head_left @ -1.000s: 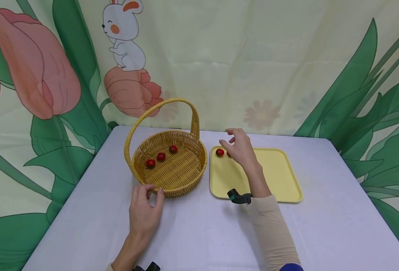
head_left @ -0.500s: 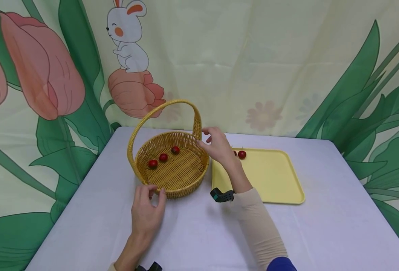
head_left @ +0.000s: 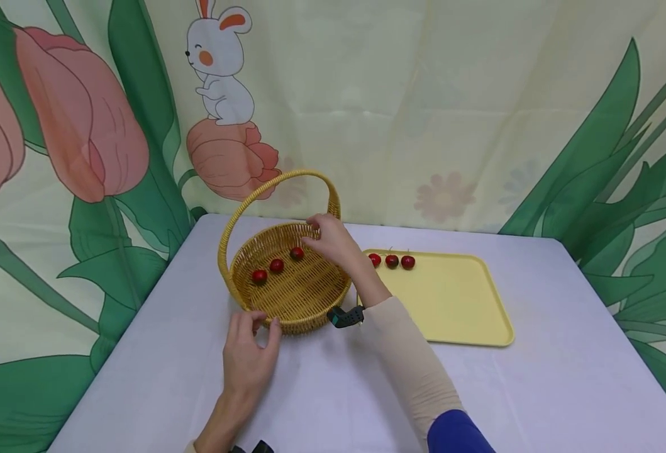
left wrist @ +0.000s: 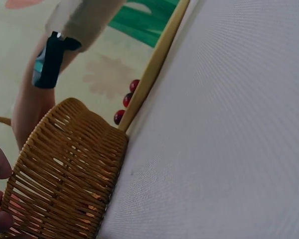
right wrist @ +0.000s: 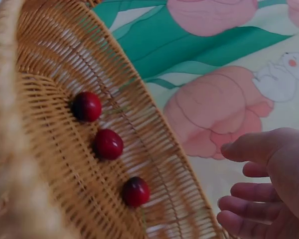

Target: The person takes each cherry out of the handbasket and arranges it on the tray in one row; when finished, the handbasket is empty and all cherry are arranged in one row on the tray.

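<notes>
Golden wicker forms the basket (head_left: 304,296); three cherries (head_left: 277,266) lie inside, between nine and twelve o'clock. At seven, your left hand (head_left: 248,362) touches the rim (head_left: 299,321) with bent fingers; I cannot tell whether they grip. At one, your right hand (head_left: 335,242) hovers, fingers parted, holding nothing. The yellow tray (head_left: 457,302) at three bears three more cherries (head_left: 392,261).

Your head view looks forward and down from farthest back, across the pale cloth-covered surface (head_left: 565,358). Your left-wrist view faces the round golden wicker basket (left wrist: 65,164) from low and near, rolled sideways; your right-wrist view looks down inside it from very close. All three share that basket; head and left wrist also share the flat yellow rectangular tray (head_left: 457,302).
</notes>
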Tool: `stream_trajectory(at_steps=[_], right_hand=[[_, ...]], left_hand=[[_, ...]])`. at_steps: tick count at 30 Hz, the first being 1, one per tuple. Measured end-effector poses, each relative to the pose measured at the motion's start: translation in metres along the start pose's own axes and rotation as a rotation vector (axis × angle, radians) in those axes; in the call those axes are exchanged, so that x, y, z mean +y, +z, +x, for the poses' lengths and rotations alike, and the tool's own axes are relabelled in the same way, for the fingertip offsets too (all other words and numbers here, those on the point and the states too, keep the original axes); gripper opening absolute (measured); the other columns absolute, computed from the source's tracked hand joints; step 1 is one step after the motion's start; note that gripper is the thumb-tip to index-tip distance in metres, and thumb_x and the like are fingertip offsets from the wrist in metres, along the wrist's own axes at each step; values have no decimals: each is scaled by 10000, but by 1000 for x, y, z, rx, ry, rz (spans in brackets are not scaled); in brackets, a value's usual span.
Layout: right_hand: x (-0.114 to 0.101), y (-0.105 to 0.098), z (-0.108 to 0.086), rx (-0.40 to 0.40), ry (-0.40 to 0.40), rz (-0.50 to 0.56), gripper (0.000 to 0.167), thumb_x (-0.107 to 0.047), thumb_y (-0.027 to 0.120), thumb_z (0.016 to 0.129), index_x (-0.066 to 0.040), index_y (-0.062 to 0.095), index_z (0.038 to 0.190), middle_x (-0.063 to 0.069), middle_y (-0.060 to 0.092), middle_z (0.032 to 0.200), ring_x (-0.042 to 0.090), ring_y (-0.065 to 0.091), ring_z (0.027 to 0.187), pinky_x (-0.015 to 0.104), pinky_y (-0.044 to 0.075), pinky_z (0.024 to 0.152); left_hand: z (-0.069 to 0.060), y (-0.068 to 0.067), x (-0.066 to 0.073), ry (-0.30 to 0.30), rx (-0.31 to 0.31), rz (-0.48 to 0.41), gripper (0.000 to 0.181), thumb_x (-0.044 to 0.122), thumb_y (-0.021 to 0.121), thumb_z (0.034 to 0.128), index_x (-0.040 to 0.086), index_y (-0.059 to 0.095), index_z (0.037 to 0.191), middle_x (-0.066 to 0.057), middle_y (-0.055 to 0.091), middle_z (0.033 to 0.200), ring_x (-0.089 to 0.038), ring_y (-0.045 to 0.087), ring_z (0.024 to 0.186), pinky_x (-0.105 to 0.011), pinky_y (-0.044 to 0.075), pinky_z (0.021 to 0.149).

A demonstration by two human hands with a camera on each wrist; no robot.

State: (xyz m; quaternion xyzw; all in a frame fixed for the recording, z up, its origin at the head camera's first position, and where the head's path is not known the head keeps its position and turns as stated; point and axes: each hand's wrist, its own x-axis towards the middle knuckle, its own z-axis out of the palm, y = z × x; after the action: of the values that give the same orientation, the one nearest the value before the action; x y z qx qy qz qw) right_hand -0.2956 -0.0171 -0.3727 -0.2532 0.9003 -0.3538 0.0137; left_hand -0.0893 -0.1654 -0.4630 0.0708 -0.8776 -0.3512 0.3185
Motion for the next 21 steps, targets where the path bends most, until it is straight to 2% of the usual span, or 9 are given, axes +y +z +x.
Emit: stream_trajectory(at_steps=[6,14,18,21], right_hand=[[-5,14,17,-60,4,-35,486,-271,662,958,-24,566,1366,176,615,1297,294,595,1184,431,518,989],[0,36,36,-111,24,-43,456,-242,663,958,-1,582,1337,170,639,1290,290,617,1190,412,526,987],[3,42,41,-135,59,-47,469,-233,664,959,3,570,1354,172,624,1335,301,605,1221,424,514,1016],[6,46,43,-159,80,-73,440,-220,654,965,3,579,1337,170,629,1321,296,616,1185,426,517,998]], left_hand=[[0,1,0,-1,8,-18,193,158,733,872,67,622,1001,-44,568,957,-223,616,879,-358,540,761],[0,0,-2,13,22,-9,197,150,745,862,50,631,987,-57,577,936,-219,620,866,-374,550,750],[1,0,-2,14,18,-12,195,157,744,863,62,628,988,-63,582,945,-221,622,871,-373,552,759],[1,0,-2,6,4,-16,190,163,740,870,71,627,992,-64,583,955,-227,624,878,-381,558,771]])
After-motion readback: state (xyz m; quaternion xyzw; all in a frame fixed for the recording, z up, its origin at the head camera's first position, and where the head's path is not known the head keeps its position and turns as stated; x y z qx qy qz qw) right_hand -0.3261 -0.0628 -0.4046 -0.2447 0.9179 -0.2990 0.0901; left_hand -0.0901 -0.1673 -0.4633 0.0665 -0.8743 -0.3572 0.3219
